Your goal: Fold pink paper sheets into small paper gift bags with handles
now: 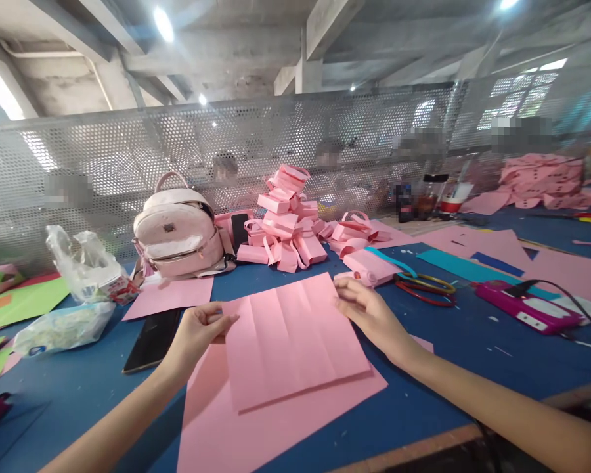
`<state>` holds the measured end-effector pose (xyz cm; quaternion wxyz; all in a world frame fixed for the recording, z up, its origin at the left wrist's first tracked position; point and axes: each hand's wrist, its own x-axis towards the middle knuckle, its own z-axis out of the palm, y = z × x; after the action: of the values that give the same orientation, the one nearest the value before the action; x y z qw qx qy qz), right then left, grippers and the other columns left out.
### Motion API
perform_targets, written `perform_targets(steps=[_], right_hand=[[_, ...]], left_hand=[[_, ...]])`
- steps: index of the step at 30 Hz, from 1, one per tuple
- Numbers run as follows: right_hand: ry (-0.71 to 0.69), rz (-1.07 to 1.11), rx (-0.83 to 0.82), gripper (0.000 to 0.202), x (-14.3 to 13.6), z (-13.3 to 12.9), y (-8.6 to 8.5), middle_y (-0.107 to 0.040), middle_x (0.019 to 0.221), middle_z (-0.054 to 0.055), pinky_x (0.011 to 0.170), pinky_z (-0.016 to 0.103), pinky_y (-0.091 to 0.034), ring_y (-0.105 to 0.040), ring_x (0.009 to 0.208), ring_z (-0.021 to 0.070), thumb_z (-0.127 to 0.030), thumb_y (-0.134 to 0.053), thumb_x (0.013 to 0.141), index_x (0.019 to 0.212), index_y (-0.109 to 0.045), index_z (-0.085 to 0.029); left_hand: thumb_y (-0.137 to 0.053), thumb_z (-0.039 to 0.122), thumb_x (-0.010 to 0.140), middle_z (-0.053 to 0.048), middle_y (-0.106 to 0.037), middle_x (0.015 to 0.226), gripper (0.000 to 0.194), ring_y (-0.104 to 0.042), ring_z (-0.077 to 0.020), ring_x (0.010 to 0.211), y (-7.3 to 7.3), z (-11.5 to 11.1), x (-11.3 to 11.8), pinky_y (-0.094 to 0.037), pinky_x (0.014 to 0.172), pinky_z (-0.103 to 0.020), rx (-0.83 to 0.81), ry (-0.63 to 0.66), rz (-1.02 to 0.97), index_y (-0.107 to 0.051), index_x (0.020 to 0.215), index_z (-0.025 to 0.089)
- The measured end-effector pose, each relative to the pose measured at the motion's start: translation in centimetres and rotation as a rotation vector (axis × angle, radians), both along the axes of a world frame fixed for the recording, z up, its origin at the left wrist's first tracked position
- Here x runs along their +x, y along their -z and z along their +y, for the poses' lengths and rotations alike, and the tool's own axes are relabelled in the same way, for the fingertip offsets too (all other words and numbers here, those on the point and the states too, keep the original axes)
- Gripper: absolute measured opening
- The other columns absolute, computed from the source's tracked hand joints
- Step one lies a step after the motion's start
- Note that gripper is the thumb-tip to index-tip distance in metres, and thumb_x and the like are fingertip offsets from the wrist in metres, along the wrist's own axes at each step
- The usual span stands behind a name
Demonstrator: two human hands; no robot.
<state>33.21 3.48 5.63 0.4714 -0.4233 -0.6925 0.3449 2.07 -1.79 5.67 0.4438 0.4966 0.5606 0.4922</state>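
A pink paper sheet (295, 341) with several parallel crease lines is held tilted above the table. At its left edge, my left hand (197, 332) pinches the sheet between thumb and fingers. The fingers of my right hand (374, 315) are closed on its upper right edge; the fingertips behind the paper are partly hidden. Beneath lies a larger flat pink sheet (211, 427), partly covered by the creased one. Past my right hand is a small pink folded paper box (372, 263).
A pile of pink paper boxes (288, 223) stands beside a pale pink backpack (177, 230). Left are a black phone (150, 345) and plastic bags (64, 328). Right are scissors-like coloured loops (431, 289) and a magenta device (526, 307) with a cable. Behind rises a perforated metal screen (256, 125).
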Motion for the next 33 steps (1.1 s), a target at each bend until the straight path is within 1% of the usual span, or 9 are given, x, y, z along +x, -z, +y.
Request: perform_targets(steps=[3,6,11,15,19,21,25,27,33], right_hand=[[0.016,-0.091,0.338,0.035,-0.5,-0.5,0.1,-0.06,0.133,0.011,0.095,0.04,-0.053,-0.06,0.121,0.0255,-0.041,-0.059,0.093,0.124,-0.054,-0.026],[-0.281,-0.453,0.648,0.04,-1.7,-1.3,-0.1,-0.058,0.141,0.011,0.112,0.045,-0.038,-0.049,0.134,0.0248,-0.033,-0.055,0.097,0.137,-0.051,-0.026],[-0.717,-0.854,0.531,0.065,-4.3,-1.1,0.2,-0.045,0.153,0.016,0.117,0.048,-0.032,-0.04,0.142,0.03,-0.05,-0.057,0.095,0.148,-0.045,-0.013],[-0.758,-0.915,0.494,0.057,-5.4,0.1,1.2,-0.05,0.149,0.016,0.115,0.049,-0.034,-0.044,0.138,0.0316,-0.046,-0.056,0.097,0.143,-0.052,-0.013],[-0.747,-0.905,0.518,0.051,-5.6,0.7,1.6,-0.056,0.144,0.016,0.112,0.047,-0.037,-0.049,0.133,0.0312,-0.042,-0.055,0.097,0.139,-0.055,-0.013],[-0.744,-0.883,0.518,0.049,-5.6,0.8,1.7,-0.058,0.141,0.015,0.109,0.047,-0.04,-0.051,0.13,0.0302,-0.041,-0.055,0.097,0.138,-0.055,-0.013],[-0.738,-0.835,0.501,0.052,-5.8,1.0,1.9,-0.059,0.14,0.016,0.108,0.048,-0.042,-0.053,0.129,0.0293,-0.04,-0.055,0.097,0.14,-0.054,-0.012],[-0.739,-0.832,0.498,0.052,-5.8,1.1,1.9,-0.058,0.141,0.017,0.11,0.049,-0.041,-0.052,0.131,0.0299,-0.041,-0.052,0.098,0.14,-0.054,-0.011],[-0.737,-0.873,0.586,0.059,-5.7,1.2,1.5,-0.058,0.141,0.017,0.107,0.048,-0.046,-0.054,0.13,0.0327,-0.051,-0.051,0.097,0.136,-0.059,-0.008]], left_hand=[[-0.082,0.055,0.065,0.008,-0.043,0.052,0.046,-0.051,-0.0094,0.052,1.0,0.6,-1.0,-0.057,0.066,-0.027,-0.005,-0.008,0.004,-0.057,0.065,0.017],[-0.08,0.058,0.065,0.008,-0.043,0.051,0.047,-0.051,-0.01,0.051,2.1,1.2,-1.6,-0.056,0.064,-0.028,-0.009,-0.01,0.037,-0.062,0.071,0.016],[-0.071,0.061,0.072,0.009,-0.043,0.05,0.06,-0.052,-0.0121,0.049,3.1,2.0,-1.6,-0.049,0.055,-0.025,-0.017,0.033,0.195,-0.069,0.105,0.011],[-0.071,0.041,0.077,0.009,-0.048,0.049,0.065,-0.054,-0.014,0.045,2.3,2.4,-2.4,-0.041,0.047,-0.022,-0.02,0.091,0.42,-0.057,0.134,0.014],[-0.059,0.016,0.086,-0.006,-0.068,0.079,0.045,-0.068,-0.0211,0.069,0.7,1.2,-2.2,-0.046,0.055,-0.024,0.084,0.038,0.72,-0.061,0.132,0.018],[-0.048,0.011,0.092,-0.012,-0.071,0.098,0.036,-0.071,-0.0251,0.084,0.5,0.0,-0.8,-0.053,0.06,-0.028,0.361,0.1,1.231,-0.066,0.122,0.017],[-0.043,0.025,0.097,-0.016,-0.074,0.112,0.034,-0.073,-0.026,0.097,2.4,-2.3,2.1,-0.061,0.079,-0.034,0.824,0.349,1.422,-0.066,0.115,0.008],[-0.039,0.036,0.099,-0.019,-0.074,0.114,0.046,-0.074,-0.0298,0.099,3.9,-2.8,2.6,-0.063,0.076,-0.036,0.951,0.3,1.5,-0.065,0.117,0.003],[-0.038,0.029,0.099,-0.018,-0.076,0.108,0.04,-0.075,-0.0288,0.098,6.6,-2.8,1.4,-0.064,0.07,-0.029,1.073,0.289,1.651,-0.067,0.113,0.007]])
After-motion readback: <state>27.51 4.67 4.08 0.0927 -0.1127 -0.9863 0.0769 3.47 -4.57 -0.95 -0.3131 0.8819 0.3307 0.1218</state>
